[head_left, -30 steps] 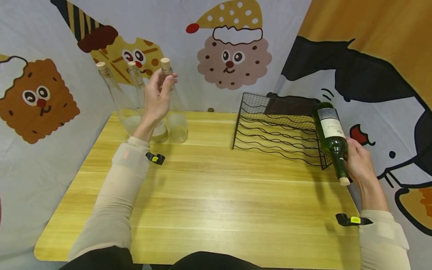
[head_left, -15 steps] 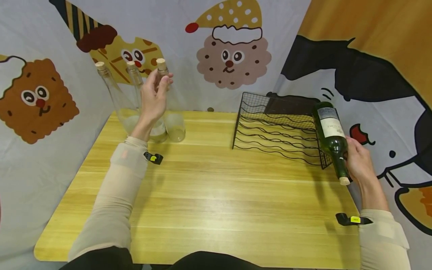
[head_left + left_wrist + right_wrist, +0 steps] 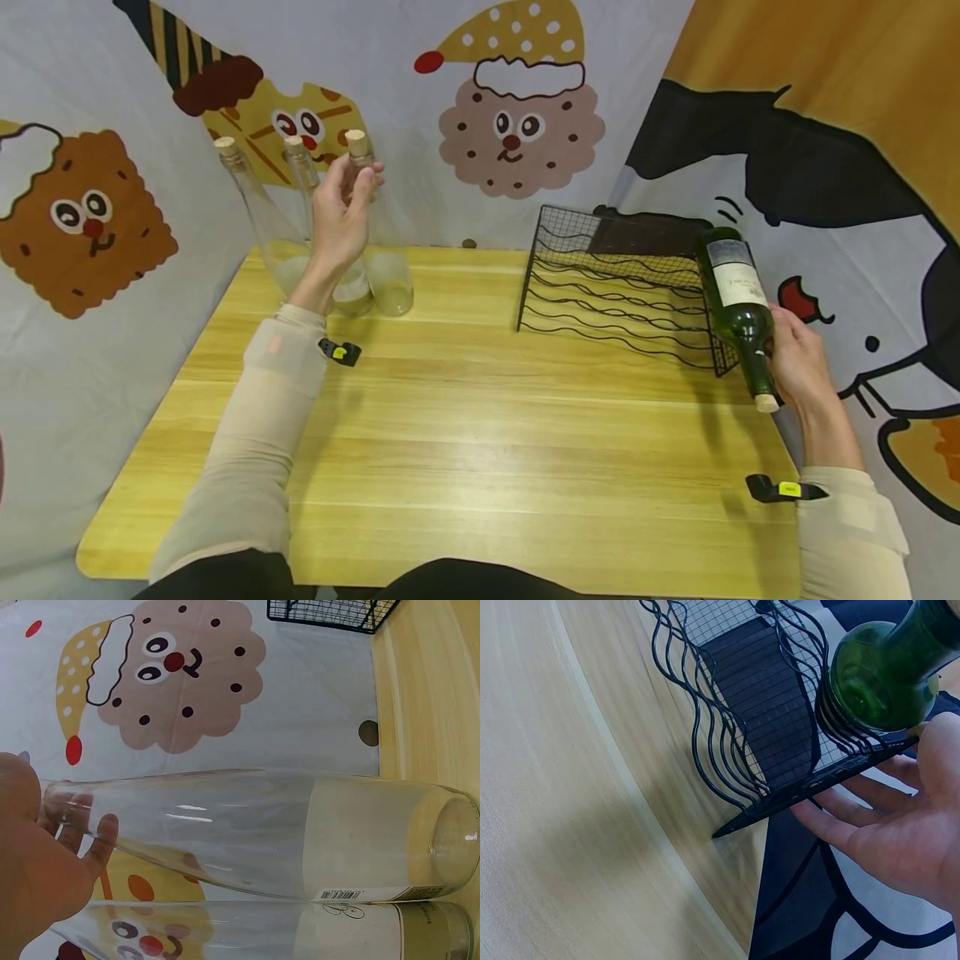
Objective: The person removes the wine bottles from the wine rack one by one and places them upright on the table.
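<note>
My left hand (image 3: 341,221) grips the neck of a clear corked bottle (image 3: 247,832) that stands upright at the back left of the table. Beside it are a second clear bottle (image 3: 302,167), partly hidden by the hand, and a third (image 3: 258,212) farther left. On the right, a green wine bottle (image 3: 742,287) lies on top of the black wire wine rack (image 3: 615,312), its corked neck toward me. My right hand (image 3: 806,358) is beside that neck. In the right wrist view its fingers (image 3: 840,825) lie along the rack's outer side, with the thumb at the upper edge.
The wooden table (image 3: 480,450) spans the space between both arms. Behind it and at the sides hangs a printed cloth (image 3: 420,108). The rack stands close to the table's right edge.
My left hand has shifted slightly left along with the clear bottle it holds, mostly in the first half second. My right hand, the green bottle and the rack stay in place.
</note>
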Demonstrator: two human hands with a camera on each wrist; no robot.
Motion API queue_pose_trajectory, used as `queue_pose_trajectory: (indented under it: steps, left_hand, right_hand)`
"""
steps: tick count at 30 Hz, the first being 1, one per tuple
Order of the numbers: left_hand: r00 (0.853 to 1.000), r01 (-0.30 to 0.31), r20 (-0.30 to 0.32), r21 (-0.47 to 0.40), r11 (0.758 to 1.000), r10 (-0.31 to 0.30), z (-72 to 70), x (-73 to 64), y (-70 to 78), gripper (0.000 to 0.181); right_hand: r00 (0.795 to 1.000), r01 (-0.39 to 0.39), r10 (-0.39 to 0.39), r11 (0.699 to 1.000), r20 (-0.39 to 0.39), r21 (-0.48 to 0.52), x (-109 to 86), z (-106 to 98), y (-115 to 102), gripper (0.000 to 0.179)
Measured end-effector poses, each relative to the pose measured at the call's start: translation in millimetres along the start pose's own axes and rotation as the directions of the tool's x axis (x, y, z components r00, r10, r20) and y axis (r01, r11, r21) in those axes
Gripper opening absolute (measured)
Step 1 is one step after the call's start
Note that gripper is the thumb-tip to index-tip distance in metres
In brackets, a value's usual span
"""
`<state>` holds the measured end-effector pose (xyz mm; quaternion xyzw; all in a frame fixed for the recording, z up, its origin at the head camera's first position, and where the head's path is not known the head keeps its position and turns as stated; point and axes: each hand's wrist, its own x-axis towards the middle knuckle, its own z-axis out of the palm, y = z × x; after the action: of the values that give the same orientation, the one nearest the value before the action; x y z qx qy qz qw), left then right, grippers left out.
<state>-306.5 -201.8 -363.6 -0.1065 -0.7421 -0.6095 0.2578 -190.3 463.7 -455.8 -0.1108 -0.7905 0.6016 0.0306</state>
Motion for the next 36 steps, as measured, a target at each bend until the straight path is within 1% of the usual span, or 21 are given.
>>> queue_pose_trajectory:
  steps: [4,10,11,13,21,24,29,33,36]
  left_hand:
    - [1.000,0.003,0.002,0.005,1.000,-0.003,-1.5,-0.5,-1.1,0.035]
    - [1.000,0.011,0.011,0.014,1.000,-0.011,-2.0,0.0,-1.2,0.036]
    - [1.000,0.013,0.011,0.015,1.000,-0.013,-2.0,0.1,-1.3,0.036]
    - [1.000,0.016,0.013,0.012,1.000,-0.016,-2.1,0.3,-0.9,0.036]
    - [0.999,0.027,0.037,0.001,1.000,-0.027,-3.1,-0.6,1.2,0.038]
    - [0.998,0.036,0.049,-0.001,0.999,-0.036,-4.1,-1.3,2.0,0.040]
    - [0.997,0.049,0.064,0.014,0.999,-0.050,-6.0,-2.7,2.2,0.045]
    - [0.995,0.061,0.077,0.039,0.997,-0.064,-7.5,-3.0,1.9,0.054]
    - [0.992,0.081,0.088,0.065,0.995,-0.087,-8.6,-2.8,2.6,0.063]
  right_hand:
    - [1.000,-0.006,0.005,0.999,-0.002,-0.034,0.8,-0.6,0.6,0.063]
    - [1.000,-0.013,0.013,0.999,-0.004,-0.029,1.0,-1.6,2.5,0.065]
    - [1.000,-0.014,0.014,1.000,-0.004,-0.015,1.1,-1.6,2.3,0.065]
    - [1.000,-0.010,0.010,1.000,-0.007,-0.027,0.9,-1.2,1.4,0.064]
    - [1.000,-0.010,0.010,1.000,-0.003,0.021,-0.7,0.0,-0.9,0.061]
    - [1.000,-0.007,0.007,1.000,0.003,0.030,-1.0,0.0,-0.7,0.061]
    - [1.000,0.001,-0.001,1.000,0.003,0.015,-0.1,-0.3,-0.3,0.060]
    - [1.000,-0.003,0.003,1.000,-0.003,-0.020,0.7,-0.6,0.0,0.061]
    - [1.000,-0.009,0.009,1.000,-0.002,-0.021,0.3,-0.6,-0.1,0.062]
